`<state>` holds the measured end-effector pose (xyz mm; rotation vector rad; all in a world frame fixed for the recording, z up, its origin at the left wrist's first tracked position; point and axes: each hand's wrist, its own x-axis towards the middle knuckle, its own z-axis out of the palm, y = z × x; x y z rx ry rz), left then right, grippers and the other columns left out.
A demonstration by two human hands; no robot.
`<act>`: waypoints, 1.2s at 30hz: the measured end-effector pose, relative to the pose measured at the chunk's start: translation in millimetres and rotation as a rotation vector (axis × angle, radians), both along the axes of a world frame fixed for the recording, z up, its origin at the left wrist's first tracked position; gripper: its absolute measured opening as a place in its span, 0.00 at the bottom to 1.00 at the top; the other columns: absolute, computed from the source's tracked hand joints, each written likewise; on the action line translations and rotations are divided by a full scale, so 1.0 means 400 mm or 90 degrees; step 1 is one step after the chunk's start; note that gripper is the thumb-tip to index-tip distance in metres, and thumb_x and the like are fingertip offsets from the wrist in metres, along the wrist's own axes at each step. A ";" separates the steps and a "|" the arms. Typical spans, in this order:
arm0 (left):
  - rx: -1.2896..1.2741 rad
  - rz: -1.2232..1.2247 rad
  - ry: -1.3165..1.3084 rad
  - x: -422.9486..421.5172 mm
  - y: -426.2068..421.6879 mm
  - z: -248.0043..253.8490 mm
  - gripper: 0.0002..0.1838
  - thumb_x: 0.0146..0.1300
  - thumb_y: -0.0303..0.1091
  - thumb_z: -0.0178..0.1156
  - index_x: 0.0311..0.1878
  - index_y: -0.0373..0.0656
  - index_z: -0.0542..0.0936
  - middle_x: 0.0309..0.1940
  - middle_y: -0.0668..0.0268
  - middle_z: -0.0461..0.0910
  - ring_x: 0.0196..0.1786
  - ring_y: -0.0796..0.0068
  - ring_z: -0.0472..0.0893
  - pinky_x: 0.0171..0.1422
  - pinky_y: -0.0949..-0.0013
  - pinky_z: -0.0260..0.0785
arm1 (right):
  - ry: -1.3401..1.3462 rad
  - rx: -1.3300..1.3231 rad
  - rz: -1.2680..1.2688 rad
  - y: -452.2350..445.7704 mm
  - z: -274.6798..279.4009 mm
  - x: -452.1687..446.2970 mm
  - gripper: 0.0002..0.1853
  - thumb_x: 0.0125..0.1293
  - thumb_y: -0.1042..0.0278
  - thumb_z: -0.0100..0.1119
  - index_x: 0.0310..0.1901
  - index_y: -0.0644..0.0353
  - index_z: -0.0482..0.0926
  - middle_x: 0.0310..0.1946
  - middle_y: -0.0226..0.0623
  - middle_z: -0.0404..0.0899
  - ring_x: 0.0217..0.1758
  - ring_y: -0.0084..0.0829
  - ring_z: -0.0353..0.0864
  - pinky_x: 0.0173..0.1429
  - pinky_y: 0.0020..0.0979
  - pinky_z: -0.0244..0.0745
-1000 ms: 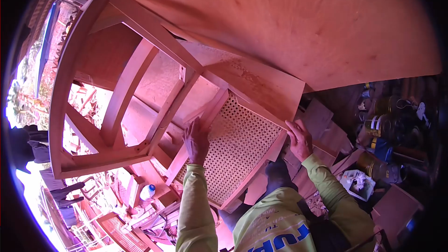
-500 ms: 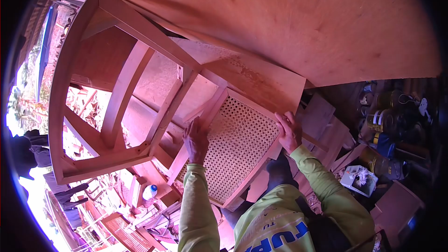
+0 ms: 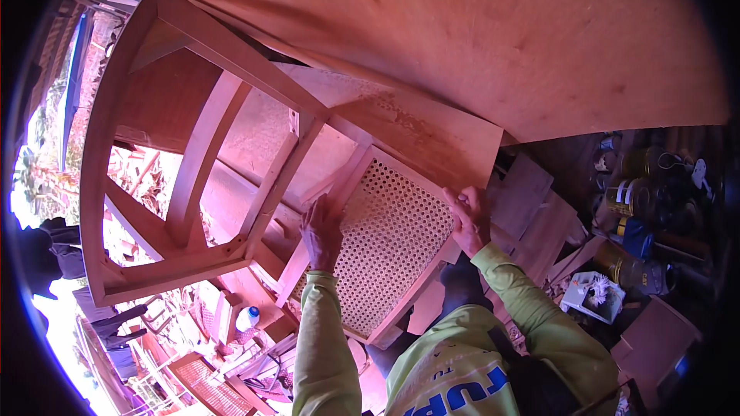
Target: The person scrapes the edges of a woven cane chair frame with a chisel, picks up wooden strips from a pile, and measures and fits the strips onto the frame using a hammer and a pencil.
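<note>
An unpainted wooden chair frame point(image 3: 208, 50) lies tilted across the left and middle, with its legs and rails to the left. Set into its right part is a woven cane panel point(image 3: 389, 250) bordered by wooden rails. My left hand point(image 3: 321, 235) is closed over the rail on the panel's left side, thumb side toward the cane. At the panel's upper right corner, my right hand point(image 3: 469, 219) has its fingers bent against the outer rail. The undersides of both grips are hidden.
Behind the chair stands a large plywood sheet point(image 3: 493, 38). Tins point(image 3: 620, 196) and a white container point(image 3: 593, 298) crowd the right. A bottle point(image 3: 247, 318) and another cane-panelled frame point(image 3: 208, 385) are at lower left. A person in dark clothing point(image 3: 58, 250) is at the far left.
My right hand has shifted slightly left along the panel's corner, its fingers more bent. My left hand keeps its place on the rail, and the chair has moved barely leftward.
</note>
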<state>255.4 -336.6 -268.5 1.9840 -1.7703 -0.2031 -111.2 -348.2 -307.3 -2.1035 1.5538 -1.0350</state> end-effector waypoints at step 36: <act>-0.027 0.094 0.015 -0.043 0.010 0.012 0.28 0.63 0.30 0.78 0.66 0.40 0.83 0.59 0.54 0.89 0.62 0.45 0.86 0.69 0.45 0.75 | -0.007 0.027 0.101 -0.016 -0.048 -0.017 0.44 0.53 0.87 0.68 0.76 0.49 0.83 0.52 0.40 0.75 0.56 0.47 0.76 0.61 0.51 0.75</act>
